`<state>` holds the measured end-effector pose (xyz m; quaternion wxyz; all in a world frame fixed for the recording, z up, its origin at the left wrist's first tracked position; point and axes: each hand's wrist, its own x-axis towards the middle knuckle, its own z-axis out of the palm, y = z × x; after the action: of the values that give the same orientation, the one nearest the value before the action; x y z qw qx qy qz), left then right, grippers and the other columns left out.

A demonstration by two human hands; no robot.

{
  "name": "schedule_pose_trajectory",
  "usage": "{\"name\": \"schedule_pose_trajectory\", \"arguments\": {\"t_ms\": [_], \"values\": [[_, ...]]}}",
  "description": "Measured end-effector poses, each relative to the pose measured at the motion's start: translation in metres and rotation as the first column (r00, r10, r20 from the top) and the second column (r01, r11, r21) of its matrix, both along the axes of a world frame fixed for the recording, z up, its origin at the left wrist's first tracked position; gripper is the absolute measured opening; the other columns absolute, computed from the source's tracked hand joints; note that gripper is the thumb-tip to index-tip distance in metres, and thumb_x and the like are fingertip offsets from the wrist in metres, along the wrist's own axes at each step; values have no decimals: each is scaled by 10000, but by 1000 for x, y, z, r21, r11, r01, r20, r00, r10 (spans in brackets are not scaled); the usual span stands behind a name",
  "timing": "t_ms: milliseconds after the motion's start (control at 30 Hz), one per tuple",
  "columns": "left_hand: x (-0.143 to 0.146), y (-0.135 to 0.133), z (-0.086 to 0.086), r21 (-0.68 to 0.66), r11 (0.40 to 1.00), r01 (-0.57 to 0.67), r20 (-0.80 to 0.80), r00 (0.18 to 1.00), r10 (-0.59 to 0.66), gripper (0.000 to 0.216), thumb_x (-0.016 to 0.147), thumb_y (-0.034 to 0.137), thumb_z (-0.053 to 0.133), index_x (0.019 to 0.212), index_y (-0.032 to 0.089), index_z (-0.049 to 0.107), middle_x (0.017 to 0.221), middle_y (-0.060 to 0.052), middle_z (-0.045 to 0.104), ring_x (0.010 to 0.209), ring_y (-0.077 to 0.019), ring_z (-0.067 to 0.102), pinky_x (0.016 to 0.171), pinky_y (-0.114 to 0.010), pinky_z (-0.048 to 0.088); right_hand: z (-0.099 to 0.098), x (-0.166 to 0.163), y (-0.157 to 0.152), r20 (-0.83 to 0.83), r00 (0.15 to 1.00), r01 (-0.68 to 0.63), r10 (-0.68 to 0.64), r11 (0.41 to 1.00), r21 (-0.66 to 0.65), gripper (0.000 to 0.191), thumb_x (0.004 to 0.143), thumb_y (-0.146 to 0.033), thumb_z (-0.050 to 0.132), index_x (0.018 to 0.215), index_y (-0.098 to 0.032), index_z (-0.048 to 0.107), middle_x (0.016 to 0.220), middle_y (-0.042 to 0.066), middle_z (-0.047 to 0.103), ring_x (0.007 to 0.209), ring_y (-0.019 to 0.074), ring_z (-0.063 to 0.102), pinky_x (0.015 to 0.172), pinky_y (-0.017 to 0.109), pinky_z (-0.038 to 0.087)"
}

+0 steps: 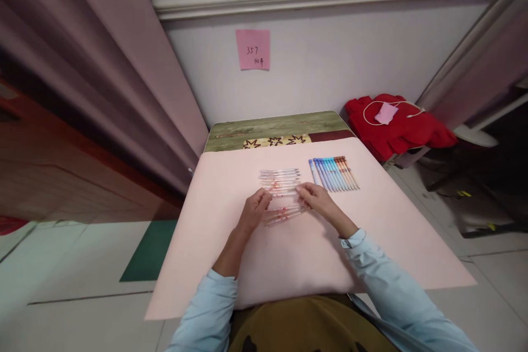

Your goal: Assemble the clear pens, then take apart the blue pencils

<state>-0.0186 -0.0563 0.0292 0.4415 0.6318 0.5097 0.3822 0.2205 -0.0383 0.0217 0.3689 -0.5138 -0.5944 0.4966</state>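
Observation:
A row of clear pens with red marks (279, 177) lies in the middle of a pale pink table cover (289, 253). My left hand (254, 210) pinches the left end of one clear pen in that row. My right hand (317, 198) pinches the right end of the same pen. To the right, a separate row of blue and orange pens (334, 173) lies side by side, untouched.
A green patterned tabletop (276, 126) shows beyond the cover, against a white wall with a pink sticky note (253, 49). A red cloth pile with a white cable (391, 121) sits to the right. Curtains hang on the left.

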Motion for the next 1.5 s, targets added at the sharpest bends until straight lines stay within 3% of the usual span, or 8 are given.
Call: {"name": "schedule_pose_trajectory", "arguments": {"t_ms": [100,333,500,700,833,1033,1300,1500], "values": [[0,0,0,-8,1000,9,-4,1000,-9,319,931,430,483,725,187,504,630,46,444,604,-107,410,607,-227,343,-2,0,0,1,1000,-5,5,1000,-10,427,867,-573,555,738,-174,630,545,-19,542,481,116,460,506,249,367],[-2,-1,-2,-23,1000,4,13,1000,-3,304,927,421,486,736,186,510,633,48,438,601,-104,404,597,-225,335,3,1,-2,-142,990,-8,16,998,58,437,732,-500,741,1023,-201,613,793,-1,649,606,120,556,558,230,428],[0,-1,0,-21,1000,14,2,1000,-14,306,930,412,486,724,186,502,635,47,441,610,-105,411,612,-227,345,-2,2,-1,50,999,-13,17,997,-77,509,889,-632,495,779,-164,663,517,-6,559,437,121,481,468,245,369],[-3,1,-7,-10,1000,-5,-10,1000,5,289,930,408,479,745,191,526,649,45,455,618,-110,427,608,-227,354,-12,2,2,-89,996,-10,11,1000,8,305,768,-473,676,883,-195,625,634,-40,564,529,111,484,514,225,367],[-7,4,-17,64,996,-56,-90,994,61,259,918,390,496,764,194,570,695,26,513,667,-129,477,635,-240,386,-13,3,4,120,990,63,-70,996,65,243,750,-387,675,922,-219,638,679,-35,605,584,129,524,559,234,377],[-13,9,-33,253,964,-85,-323,931,167,157,882,308,562,822,209,669,856,-27,605,836,-174,561,766,-290,446,-8,2,-1,568,801,77,-189,973,216,112,800,-318,649,876,-243,685,828,1,692,758,171,604,648,262,377],[-15,6,-38,316,932,-177,-341,896,285,142,849,264,617,962,217,690,967,-48,618,874,-180,583,795,-307,474,-1,2,-7,641,742,-1,-193,957,290,148,881,-295,597,895,-242,735,936,44,712,892,197,610,713,280,393],[-19,-9,-30,206,979,-5,-383,920,86,103,847,237,603,895,215,692,868,-27,616,774,-161,565,714,-285,452,0,3,-15,654,756,-196,2,955,224,139,860,-362,653,853,-263,749,885,44,713,824,196,617,672,286,385]]}}
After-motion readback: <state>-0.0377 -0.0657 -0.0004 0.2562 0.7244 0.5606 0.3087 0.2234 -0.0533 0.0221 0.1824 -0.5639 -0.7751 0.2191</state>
